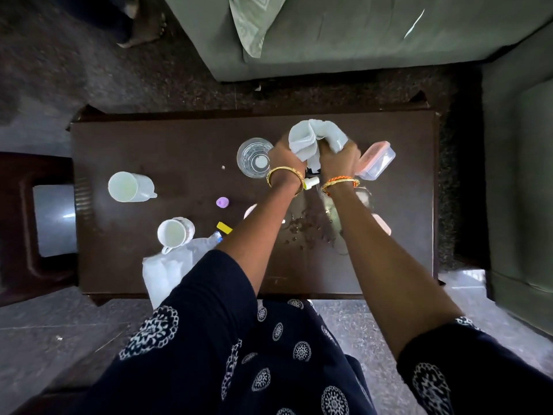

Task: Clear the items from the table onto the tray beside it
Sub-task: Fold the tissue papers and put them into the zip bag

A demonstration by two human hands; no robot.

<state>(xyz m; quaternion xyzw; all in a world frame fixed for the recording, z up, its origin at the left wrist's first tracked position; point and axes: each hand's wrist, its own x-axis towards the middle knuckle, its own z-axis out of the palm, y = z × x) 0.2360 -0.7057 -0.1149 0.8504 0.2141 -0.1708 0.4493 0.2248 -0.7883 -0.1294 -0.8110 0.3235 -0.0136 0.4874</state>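
Note:
Over the far middle of the dark brown table (179,139), my left hand (284,158) and my right hand (339,158) both grip a bunched white cloth (314,137). A clear glass (254,158) stands just left of my left hand. A clear plastic box with a pink lid (377,161) lies tilted by my right hand. A white plastic cup (128,187) and a white mug (175,233) stand on the left part of the table. A silver tray (54,220) rests on a dark stool to the table's left.
A small purple piece (223,202), a yellow piece (224,227), a plastic water bottle (170,265) and a wet patch with crumbs (311,229) lie on the table. A small white bottle (311,183) shows between my wrists. A green sofa (344,40) stands behind.

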